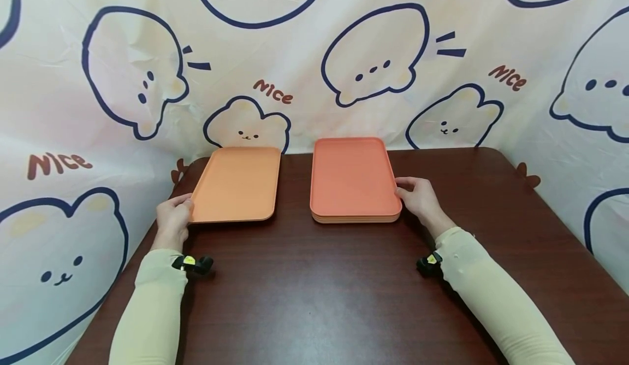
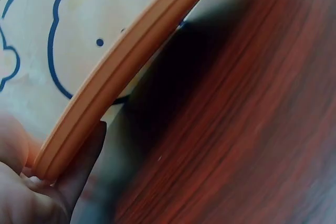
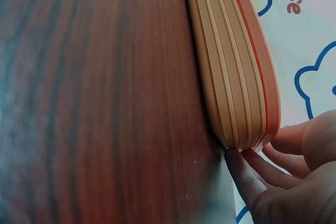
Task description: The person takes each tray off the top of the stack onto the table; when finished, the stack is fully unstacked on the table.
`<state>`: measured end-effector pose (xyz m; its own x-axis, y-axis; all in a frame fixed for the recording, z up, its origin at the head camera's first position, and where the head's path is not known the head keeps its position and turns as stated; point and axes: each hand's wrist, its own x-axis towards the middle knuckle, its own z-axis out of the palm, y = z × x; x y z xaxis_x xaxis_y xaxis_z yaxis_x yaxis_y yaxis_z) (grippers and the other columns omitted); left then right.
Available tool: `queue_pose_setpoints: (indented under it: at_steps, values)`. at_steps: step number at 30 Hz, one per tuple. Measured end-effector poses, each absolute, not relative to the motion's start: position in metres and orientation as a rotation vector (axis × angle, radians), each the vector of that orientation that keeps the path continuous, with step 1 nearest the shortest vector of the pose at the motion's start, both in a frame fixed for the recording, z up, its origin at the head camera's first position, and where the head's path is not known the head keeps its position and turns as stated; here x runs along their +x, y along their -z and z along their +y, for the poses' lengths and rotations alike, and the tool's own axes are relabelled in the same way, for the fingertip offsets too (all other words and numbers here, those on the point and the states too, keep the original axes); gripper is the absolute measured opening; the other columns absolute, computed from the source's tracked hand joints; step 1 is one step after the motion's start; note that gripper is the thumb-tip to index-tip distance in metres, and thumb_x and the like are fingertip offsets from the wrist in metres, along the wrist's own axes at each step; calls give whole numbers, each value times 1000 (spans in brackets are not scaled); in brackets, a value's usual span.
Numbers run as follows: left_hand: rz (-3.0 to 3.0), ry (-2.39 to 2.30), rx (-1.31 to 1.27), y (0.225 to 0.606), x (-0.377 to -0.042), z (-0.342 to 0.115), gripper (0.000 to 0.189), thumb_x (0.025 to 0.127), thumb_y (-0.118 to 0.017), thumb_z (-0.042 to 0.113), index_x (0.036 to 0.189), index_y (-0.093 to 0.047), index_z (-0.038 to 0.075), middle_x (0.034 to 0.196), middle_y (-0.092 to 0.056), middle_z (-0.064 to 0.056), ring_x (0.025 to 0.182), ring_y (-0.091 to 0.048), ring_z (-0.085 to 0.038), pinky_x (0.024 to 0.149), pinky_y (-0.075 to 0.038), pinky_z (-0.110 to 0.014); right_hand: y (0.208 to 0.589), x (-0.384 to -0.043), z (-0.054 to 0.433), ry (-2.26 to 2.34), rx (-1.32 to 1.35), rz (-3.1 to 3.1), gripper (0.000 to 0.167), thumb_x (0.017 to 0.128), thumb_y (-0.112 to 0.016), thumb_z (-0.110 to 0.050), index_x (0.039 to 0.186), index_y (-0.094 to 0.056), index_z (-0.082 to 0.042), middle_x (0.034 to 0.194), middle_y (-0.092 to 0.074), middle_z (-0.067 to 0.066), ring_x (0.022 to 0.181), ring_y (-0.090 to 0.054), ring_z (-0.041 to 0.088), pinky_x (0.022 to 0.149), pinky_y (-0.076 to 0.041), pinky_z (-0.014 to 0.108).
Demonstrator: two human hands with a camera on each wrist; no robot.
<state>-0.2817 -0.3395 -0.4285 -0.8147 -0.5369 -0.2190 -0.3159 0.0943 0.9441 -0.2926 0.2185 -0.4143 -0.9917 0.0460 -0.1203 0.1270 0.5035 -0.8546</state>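
My left hand pinches the left edge of a light orange tray near its front corner. In the left wrist view the thumb is at the upper side and a finger lies under the ridged rim. That tray is tilted, with a dark gap between it and the table. To its right sits a stack of trays, a coral one on top of several light orange ones. My right hand touches the right side of this stack, fingertips and thumb spread against the rims in the right wrist view.
A dark brown wood-grain table lies beneath the trays. Behind and beside it hangs a pale cloth backdrop with cartoon bears, right at the table's far edge. Black wrist cameras sit on both light sleeves.
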Motion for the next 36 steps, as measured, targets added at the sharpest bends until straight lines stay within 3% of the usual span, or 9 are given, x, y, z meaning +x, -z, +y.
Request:
queue_pose_setpoints:
  at_steps: [8,12,18,24,29,33,36]
  values:
    - [-2130,1787,1007,433,-285,-354,50,112,-43,18,161,-52,11,171,-41,-15,150,-47,-31,125,-42,-45,415,-294,217,1505,155,2661,46,112,-55,-14,156,-55,-2,165,-48,23,150,-45,39,124,-42,56]
    - [-2115,1761,1011,434,-287,-355,49,113,-43,17,160,-52,9,171,-40,-16,152,-45,-32,126,-41,-45,415,-294,217,1509,147,2659,46,112,-56,-14,156,-55,-2,164,-49,23,151,-44,39,124,-42,56]
    - [-2110,1693,1014,435,-290,-355,46,111,-48,15,156,-59,10,165,-49,-14,147,-50,-28,123,-45,-41,414,-294,217,1511,151,2653,46,112,-55,-14,157,-55,-2,165,-48,23,150,-45,39,124,-43,55]
    - [-2131,1604,1006,436,-295,-354,46,105,-56,5,148,-67,13,142,-68,-11,129,-62,-22,104,-53,-29,415,-294,221,1490,168,2651,46,112,-56,-15,156,-55,-2,166,-47,23,153,-42,40,126,-39,57]
    - [-2116,1577,969,437,-300,-352,45,100,-60,-2,142,-72,8,121,-76,-8,104,-66,-13,86,-50,-19,418,-296,225,1502,174,2636,46,112,-56,-15,156,-55,-2,166,-46,23,151,-43,39,125,-41,57]
    - [-2070,1609,977,436,-299,-353,44,99,-61,-6,140,-72,4,91,-72,7,92,-65,-8,93,-53,-24,418,-297,224,1515,171,2613,46,111,-56,-15,156,-55,-3,166,-47,22,149,-45,39,124,-43,55]
    - [-2067,1603,974,433,-297,-355,44,100,-62,-1,143,-70,4,92,-68,12,100,-64,-9,105,-52,-30,418,-297,222,1519,158,2613,47,111,-56,-16,156,-55,-3,165,-48,22,147,-47,39,123,-44,55]
